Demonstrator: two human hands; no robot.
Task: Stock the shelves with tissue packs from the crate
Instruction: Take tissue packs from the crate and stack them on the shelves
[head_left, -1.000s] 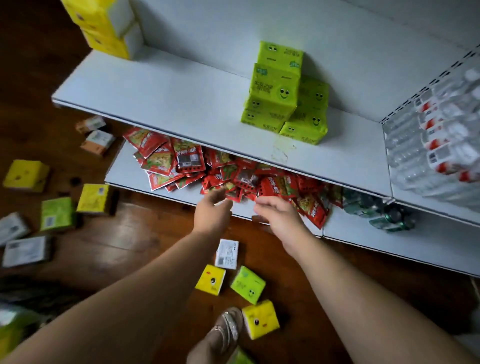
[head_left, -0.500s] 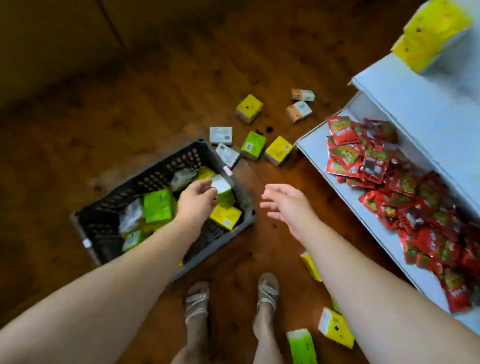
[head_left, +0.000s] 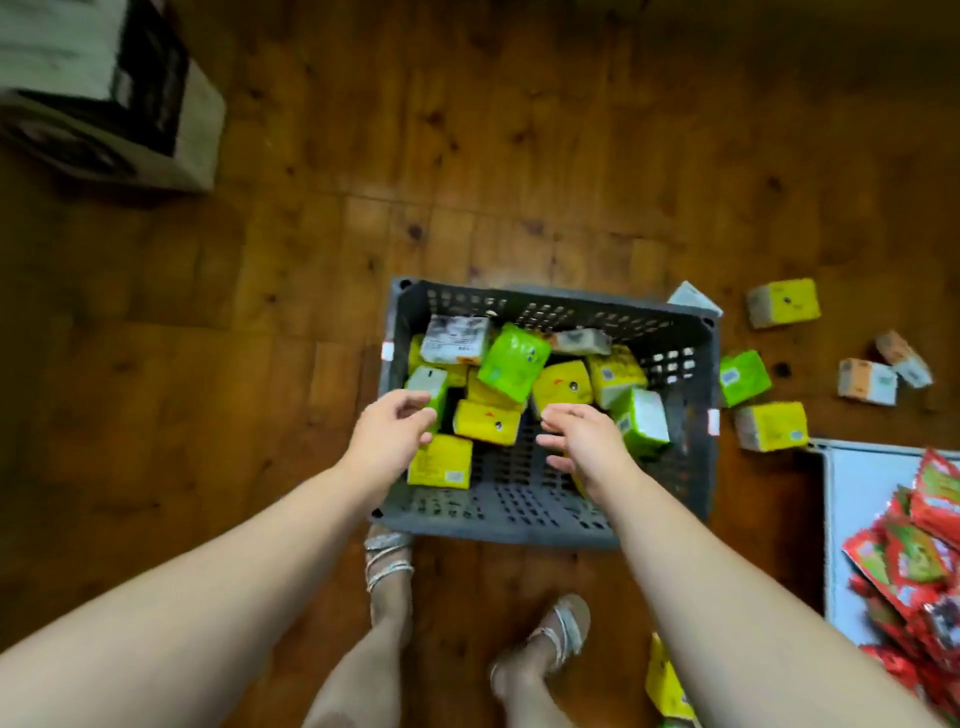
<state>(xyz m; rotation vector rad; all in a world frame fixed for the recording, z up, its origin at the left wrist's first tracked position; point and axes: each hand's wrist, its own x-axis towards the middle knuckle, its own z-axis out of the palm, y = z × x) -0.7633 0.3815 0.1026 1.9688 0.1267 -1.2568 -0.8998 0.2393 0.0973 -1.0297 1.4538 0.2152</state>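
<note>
A dark grey plastic crate (head_left: 691, 467) stands on the wooden floor straight ahead of me, holding several yellow and green tissue packs. A bright green pack (head_left: 513, 361) lies on top of the pile, and a yellow pack (head_left: 488, 422) lies between my hands. My left hand (head_left: 389, 434) hovers over the crate's left side with loosely curled fingers and holds nothing. My right hand (head_left: 587, 439) hovers over the middle of the crate, fingers spread and empty. Part of a white lower shelf (head_left: 857, 493) shows at the right edge.
Loose tissue packs (head_left: 774, 425) lie scattered on the floor right of the crate. Red snack packets (head_left: 919, 561) are heaped on the lower shelf. A cardboard box (head_left: 104, 93) stands at the far left. My sandalled feet (head_left: 387, 558) stand just in front of the crate.
My view has swung from the shelf down to the crate. Both empty hands have come away from the shelf and now hang over the packs in the crate.
</note>
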